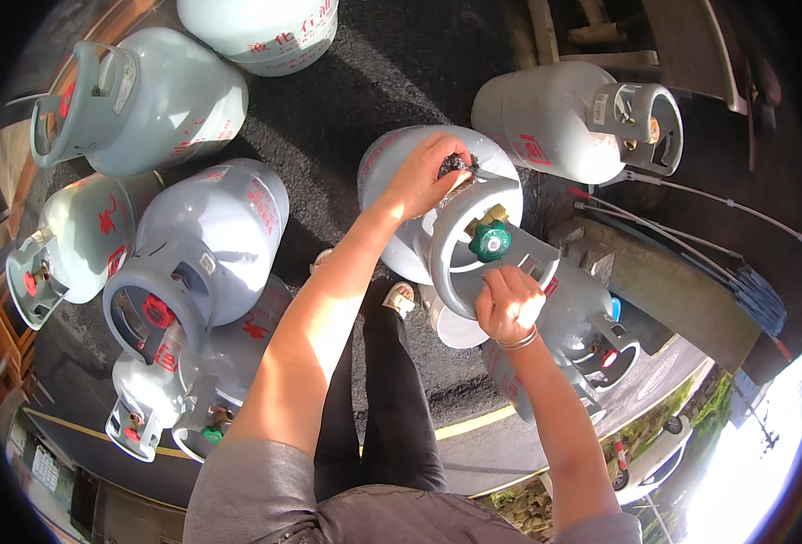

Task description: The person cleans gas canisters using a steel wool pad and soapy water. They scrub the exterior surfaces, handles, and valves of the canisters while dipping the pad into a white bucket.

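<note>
A grey gas cylinder (401, 228) stands before me, its handle collar (450, 272) around a brass valve (488, 221) with a green handwheel (490, 241). My left hand (428, 177) holds a crumpled, dark, shiny scouring pad (454, 165), seemingly steel wool, against the outer side of the collar. At the near edge of that collar my right hand (511, 302) is closed on the rim, with a bracelet on its wrist. The fingertips of my right hand are partly hidden.
More gas cylinders stand on the left (169, 102), (220, 231) and right (543, 122). A white bucket (458, 326) is by my feet. Right of the work lie a concrete ledge (673, 292) and long thin poles (666, 231). Farther off is a parked white car (656, 469).
</note>
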`<state>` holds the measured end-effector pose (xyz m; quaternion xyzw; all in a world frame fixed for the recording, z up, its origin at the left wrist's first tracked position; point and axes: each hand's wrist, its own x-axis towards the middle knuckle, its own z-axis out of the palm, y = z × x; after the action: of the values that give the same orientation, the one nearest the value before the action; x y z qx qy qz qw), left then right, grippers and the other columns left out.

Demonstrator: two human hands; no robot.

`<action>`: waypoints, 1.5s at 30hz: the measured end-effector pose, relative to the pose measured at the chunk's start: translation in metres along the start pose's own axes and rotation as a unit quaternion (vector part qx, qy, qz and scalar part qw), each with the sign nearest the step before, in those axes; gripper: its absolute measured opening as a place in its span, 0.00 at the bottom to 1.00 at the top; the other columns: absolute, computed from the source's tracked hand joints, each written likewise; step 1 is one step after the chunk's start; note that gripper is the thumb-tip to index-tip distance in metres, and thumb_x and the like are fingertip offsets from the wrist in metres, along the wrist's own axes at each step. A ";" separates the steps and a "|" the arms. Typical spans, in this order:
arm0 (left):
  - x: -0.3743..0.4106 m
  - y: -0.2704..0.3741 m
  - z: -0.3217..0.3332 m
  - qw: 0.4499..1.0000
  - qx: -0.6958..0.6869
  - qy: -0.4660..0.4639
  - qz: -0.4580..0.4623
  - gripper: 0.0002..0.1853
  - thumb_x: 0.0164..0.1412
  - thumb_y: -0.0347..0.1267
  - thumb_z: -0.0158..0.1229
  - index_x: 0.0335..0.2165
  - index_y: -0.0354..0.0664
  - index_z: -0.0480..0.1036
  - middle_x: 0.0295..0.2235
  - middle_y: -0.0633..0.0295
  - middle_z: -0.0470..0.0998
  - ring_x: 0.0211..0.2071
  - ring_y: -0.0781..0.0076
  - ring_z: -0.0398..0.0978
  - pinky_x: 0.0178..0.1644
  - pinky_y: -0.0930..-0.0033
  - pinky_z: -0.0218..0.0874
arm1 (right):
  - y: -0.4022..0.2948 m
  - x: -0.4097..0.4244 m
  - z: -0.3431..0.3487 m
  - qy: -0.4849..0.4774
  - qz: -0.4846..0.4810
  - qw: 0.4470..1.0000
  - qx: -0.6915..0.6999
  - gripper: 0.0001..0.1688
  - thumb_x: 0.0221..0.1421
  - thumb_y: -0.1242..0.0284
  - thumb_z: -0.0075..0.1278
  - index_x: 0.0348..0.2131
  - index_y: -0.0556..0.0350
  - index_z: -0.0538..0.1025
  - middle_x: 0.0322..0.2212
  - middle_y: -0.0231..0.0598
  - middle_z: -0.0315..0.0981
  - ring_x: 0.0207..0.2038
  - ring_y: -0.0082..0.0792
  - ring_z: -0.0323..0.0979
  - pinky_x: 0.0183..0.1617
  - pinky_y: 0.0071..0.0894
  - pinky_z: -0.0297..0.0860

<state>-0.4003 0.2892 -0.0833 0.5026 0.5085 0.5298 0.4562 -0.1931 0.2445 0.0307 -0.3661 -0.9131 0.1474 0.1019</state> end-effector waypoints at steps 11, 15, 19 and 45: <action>-0.079 -0.016 0.036 0.967 -0.003 0.224 -0.121 0.07 0.65 0.31 0.50 0.39 0.41 0.65 0.35 0.67 0.66 0.35 0.82 0.62 0.42 0.80 0.56 | 0.010 -0.011 -0.005 0.045 0.010 0.999 0.001 0.06 0.35 0.77 0.51 0.18 0.54 0.68 0.16 0.34 0.61 0.18 0.34 0.65 0.20 0.31 0.63; -0.106 0.023 0.041 0.906 -0.188 0.316 -0.208 0.08 0.66 0.32 0.48 0.39 0.39 0.66 0.37 0.64 0.66 0.39 0.75 0.63 0.47 0.74 0.54 | 0.012 -0.018 -0.005 0.101 0.024 0.995 0.013 0.07 0.34 0.75 0.52 0.21 0.53 0.69 0.17 0.33 0.61 0.18 0.33 0.66 0.21 0.31 0.62; -0.120 0.085 0.045 0.913 -0.014 0.397 -0.095 0.07 0.67 0.30 0.46 0.40 0.39 0.64 0.39 0.63 0.64 0.42 0.74 0.61 0.50 0.71 0.53 | 0.011 -0.030 -0.001 0.152 0.077 0.985 0.030 0.10 0.38 0.71 0.55 0.24 0.53 0.71 0.20 0.32 0.65 0.22 0.34 0.68 0.27 0.32 0.64; -0.082 0.109 0.107 0.835 0.535 -0.096 0.087 0.18 0.53 0.31 0.51 0.44 0.44 0.72 0.40 0.61 0.73 0.41 0.63 0.73 0.45 0.60 0.58 | 0.032 -0.127 0.086 0.313 0.260 0.897 0.174 0.27 0.37 0.80 0.55 0.42 0.42 0.77 0.51 0.29 0.64 0.48 0.46 0.63 0.49 0.35 0.70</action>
<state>-0.2842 0.2084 0.0174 0.7588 0.6206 0.1610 0.1149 -0.1074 0.1613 -0.0710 -0.5941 -0.6662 0.2025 0.4029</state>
